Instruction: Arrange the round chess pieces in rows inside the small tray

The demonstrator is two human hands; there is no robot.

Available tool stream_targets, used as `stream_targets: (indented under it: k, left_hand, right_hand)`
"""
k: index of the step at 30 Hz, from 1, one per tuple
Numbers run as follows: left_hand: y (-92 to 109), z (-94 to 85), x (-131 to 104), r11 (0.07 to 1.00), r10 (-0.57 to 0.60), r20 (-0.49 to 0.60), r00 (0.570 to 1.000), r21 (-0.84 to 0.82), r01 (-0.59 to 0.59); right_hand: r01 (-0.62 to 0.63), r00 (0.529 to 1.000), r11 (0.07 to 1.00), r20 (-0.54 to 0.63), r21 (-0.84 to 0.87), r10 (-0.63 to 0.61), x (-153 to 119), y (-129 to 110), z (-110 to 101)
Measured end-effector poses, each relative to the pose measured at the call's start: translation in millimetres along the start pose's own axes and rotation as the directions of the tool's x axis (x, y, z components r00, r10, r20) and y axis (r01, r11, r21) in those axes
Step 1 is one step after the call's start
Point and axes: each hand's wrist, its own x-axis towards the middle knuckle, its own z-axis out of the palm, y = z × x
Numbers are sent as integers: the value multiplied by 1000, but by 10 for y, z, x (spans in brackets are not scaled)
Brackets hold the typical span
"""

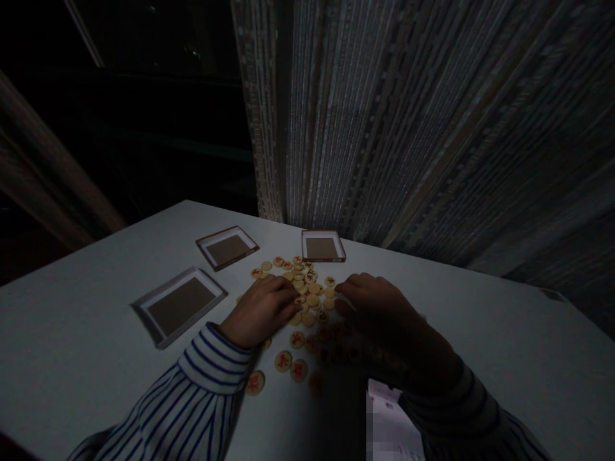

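Round wooden xiangqi pieces [312,299] lie in a loose heap at mid-table, some blank side up, others showing red or dark characters. My left hand [262,308] rests over the heap's left side, fingers curled together, the tips among the pieces. Whatever they pinch is hidden. Across the heap, my right hand [379,310] is bent in deep shadow, with a gap between thumb and forefinger near a blank piece [329,292]. Nearer me, several red-marked pieces lie face up, among them one red piece [283,361] and another red piece [255,383].
Three shallow open boxes stand on the white table [77,320]: a left box [156,336], a back-left box [240,256] and a back-right box [324,259]. A pale lit object [398,422] is below my right forearm. A string curtain [331,128] hangs behind the table.
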Motion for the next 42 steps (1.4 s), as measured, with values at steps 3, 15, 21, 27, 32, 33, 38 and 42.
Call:
stream_targets:
  k: [3, 15, 21, 27, 32, 33, 38, 42]
  left_hand:
    - [3, 18, 8, 1000, -8, 19, 1000, 7, 8]
    - [8, 55, 30, 999, -25, 41, 999, 42, 23]
    - [10, 63, 35, 998, -9, 20, 1000, 58, 7]
    - [16, 42, 38, 999, -15, 28, 999, 53, 13]
    - [5, 62, 45, 997, 6, 18, 1000, 83, -8]
    - [5, 66, 47, 996, 11, 15, 1000, 87, -12]
    - [14, 57, 56, 996, 18, 6, 1000, 90, -19]
    - [7, 43, 54, 996, 11, 5, 1000, 85, -12]
  right_hand:
    - [19, 999, 1000, -32, -11, -20, -5, 12, 43]
    - [39, 997, 999, -64, -14, -40, -11, 15, 33]
    - [25, 1000, 1000, -19, -4, -25, -7, -2, -1]
    - [39, 998, 999, -46, -2, -39, -14, 15, 27]
    - [34, 999, 999, -24, 6, -34, -7, 14, 29]
    - [31, 999, 1000, -22, 5, -31, -5, 11, 25]
    - [23, 999, 1000, -26, -15, -24, 4, 3, 30]
    - [45, 998, 999, -53, -16, -45, 0, 16, 48]
